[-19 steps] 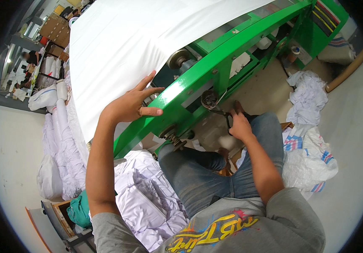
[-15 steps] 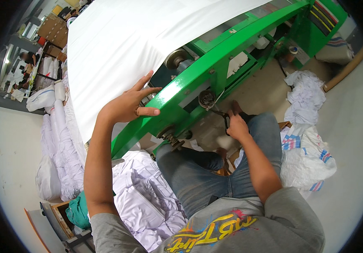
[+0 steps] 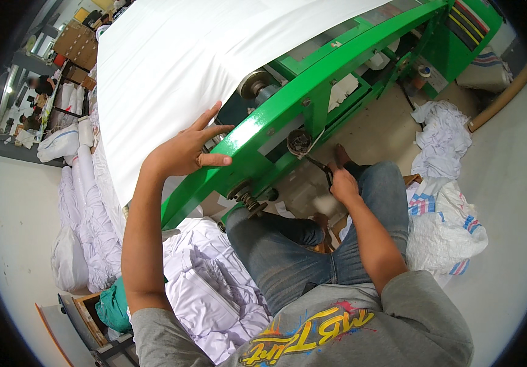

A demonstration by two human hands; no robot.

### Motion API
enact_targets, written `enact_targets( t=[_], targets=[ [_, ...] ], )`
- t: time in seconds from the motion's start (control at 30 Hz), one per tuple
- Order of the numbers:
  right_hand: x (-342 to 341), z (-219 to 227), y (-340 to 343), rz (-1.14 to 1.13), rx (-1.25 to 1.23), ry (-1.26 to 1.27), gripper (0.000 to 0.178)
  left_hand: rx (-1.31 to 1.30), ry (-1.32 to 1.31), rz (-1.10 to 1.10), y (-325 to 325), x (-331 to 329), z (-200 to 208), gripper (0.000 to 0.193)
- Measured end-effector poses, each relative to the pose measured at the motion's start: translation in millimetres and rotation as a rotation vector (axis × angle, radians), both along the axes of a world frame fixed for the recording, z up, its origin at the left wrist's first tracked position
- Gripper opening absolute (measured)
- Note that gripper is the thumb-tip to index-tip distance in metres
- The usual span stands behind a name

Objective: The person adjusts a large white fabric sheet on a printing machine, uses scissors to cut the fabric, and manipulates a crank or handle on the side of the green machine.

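Note:
My left hand [image 3: 184,147] lies with spread fingers over the edge of the white fabric [image 3: 171,79] and the green machine frame [image 3: 245,131]. Its thumb and fingertips rest on the green bar. Lower and to the right, my right hand [image 3: 344,185] is closed around the black handles of what look like scissors [image 3: 319,165]. Their tip points toward a small round cup [image 3: 299,142] with dark bits inside, fixed at the frame's near side. A metal roller end [image 3: 255,84] shows under the fabric's edge. Below the bar sticks out a spring-loaded shaft [image 3: 248,200].
Crumpled white cloth [image 3: 205,287] is heaped at my left leg. White cloth [image 3: 444,137] and a woven sack [image 3: 450,235] lie on the right, near a cardboard tube [image 3: 503,98]. Wrapped rolls [image 3: 86,202] stand at left. People and boxes [image 3: 77,43] are far back.
My right hand and the scissors have shifted very slightly. The left hand stays in place on the green bar.

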State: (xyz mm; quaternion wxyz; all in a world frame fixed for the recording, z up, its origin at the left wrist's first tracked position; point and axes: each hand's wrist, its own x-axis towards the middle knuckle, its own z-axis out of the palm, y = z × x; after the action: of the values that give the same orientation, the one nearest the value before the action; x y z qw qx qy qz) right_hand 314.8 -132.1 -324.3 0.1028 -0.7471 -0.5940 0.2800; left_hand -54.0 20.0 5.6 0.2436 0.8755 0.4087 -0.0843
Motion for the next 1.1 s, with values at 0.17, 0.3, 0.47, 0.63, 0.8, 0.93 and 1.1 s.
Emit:
enact_targets(
  t=[0.17,0.3,0.47,0.63,0.8,0.93,1.1],
  targets=[
    [-2.2,4.7,-2.4,0.009,0.048,-0.017,0.064,0.005,0.013,0.002,0.1,-1.2,-1.3,0.097],
    [-1.4,2.5,-2.1,0.039,0.037,-0.094,0.051,-0.024,0.015,0.02,-0.7,1.7,2.8,0.097],
    [-2.1,-5.0,-1.8,0.048,0.109,-0.116,0.039,-0.02,0.005,0.024,-1.7,0.7,3.1,0.096],
    [0.1,-18.8,-3.4,0.058,0.185,-0.156,0.022,-0.012,0.0,0.017,-0.2,0.5,-0.2,0.097],
    [-2.3,-14.8,-1.9,0.056,0.161,-0.147,0.016,-0.005,0.007,0.017,0.4,-1.9,-1.8,0.098],
    [-0.7,-14.9,-2.0,0.048,0.179,-0.144,0.021,-0.006,0.009,0.012,0.7,0.6,-0.2,0.099],
    [-5.3,7.2,-3.6,0.048,0.151,-0.111,0.043,-0.003,0.013,0.01,0.3,-0.4,0.0,0.099]
  ],
)
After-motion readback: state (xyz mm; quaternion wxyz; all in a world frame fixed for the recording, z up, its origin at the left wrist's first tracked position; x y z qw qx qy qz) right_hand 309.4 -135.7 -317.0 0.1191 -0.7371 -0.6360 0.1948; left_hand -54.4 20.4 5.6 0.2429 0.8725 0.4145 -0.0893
